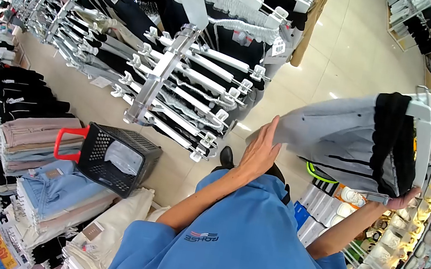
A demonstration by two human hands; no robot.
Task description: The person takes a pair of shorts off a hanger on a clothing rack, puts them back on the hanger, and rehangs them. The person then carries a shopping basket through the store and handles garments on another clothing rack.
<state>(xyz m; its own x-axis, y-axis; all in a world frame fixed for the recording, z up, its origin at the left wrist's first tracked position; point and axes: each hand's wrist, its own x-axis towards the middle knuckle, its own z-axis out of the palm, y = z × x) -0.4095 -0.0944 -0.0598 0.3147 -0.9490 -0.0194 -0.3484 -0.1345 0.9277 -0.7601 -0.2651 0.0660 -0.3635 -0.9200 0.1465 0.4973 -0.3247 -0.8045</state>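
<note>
Grey trousers with a black waistband are held up sideways in front of my right side. A white clip hanger runs along the waistband end. My right hand grips the lower end of the waistband beside the hanger. My left hand lies against the leg end of the trousers, its fingers stretched out along the cloth. The trousers hide part of the floor and the shelves behind them.
A metal rack of trousers on white hangers stands ahead to the left. At lower left, a black basket with a red handle rests by folded trousers. Shoe displays line the right; tiled floor runs ahead.
</note>
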